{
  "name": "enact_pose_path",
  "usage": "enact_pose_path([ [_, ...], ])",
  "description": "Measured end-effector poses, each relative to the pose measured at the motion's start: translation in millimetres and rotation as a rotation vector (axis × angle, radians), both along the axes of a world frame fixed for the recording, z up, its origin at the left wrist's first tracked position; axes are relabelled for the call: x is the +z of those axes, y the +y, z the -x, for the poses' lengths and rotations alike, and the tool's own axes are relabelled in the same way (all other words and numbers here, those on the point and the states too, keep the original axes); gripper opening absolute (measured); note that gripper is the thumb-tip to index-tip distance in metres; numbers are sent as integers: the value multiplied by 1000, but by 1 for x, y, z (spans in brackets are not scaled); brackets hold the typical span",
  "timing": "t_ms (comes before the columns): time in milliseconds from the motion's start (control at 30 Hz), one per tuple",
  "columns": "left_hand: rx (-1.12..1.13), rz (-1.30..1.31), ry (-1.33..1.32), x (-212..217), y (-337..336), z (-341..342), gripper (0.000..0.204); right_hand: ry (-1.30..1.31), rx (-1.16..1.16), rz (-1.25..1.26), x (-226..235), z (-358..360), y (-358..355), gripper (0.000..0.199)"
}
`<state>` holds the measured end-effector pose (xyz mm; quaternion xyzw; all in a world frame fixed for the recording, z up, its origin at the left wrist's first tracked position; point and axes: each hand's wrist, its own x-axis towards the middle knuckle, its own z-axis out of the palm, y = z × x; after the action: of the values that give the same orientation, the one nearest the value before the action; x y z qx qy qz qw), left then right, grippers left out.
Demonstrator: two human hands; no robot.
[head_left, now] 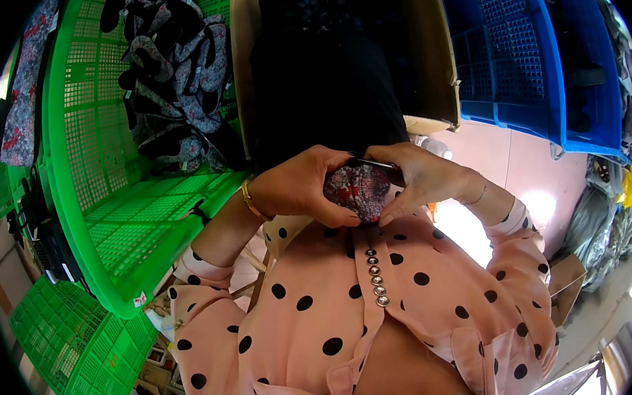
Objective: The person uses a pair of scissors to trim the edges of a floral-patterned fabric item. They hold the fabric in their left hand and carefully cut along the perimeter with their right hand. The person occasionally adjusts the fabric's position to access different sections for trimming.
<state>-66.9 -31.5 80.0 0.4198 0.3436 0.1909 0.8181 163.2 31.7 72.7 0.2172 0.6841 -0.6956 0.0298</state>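
Observation:
My left hand (298, 188) and my right hand (426, 181) meet in front of my chest, closed around a floral fabric slipper (360, 192) in grey, dark and red. Both thumbs press along its near edge, while the fingers curl over its far side. A thin shiny strip (378, 163) shows at its upper edge by my right fingers; I cannot make out what it is. Much of the slipper is hidden by my hands.
To the left stands a green plastic crate (91, 215) with several floral and black slippers (188, 81) inside. Ahead is a cardboard box (426, 40) with dark contents. Blue crates (500, 42) stand on the right, near grey plastic bags (591, 209). Another green crate (75, 343) lies lower left.

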Motion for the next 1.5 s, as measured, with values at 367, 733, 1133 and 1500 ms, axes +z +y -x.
enact_pose_path([
  [367,-231,-200,105,-2,23,10,40,-90,33,21,5,11,15,50],
  [733,181,-782,524,-9,30,12,35,83,-259,-425,-24,9,35,27],
  [1133,668,-1272,763,-55,58,-21,29,-20,-569,-1255,-44,19,33,26],
  [1500,560,-1250,795,-73,48,-6,34,13,-452,-987,-55,3,23,26],
])
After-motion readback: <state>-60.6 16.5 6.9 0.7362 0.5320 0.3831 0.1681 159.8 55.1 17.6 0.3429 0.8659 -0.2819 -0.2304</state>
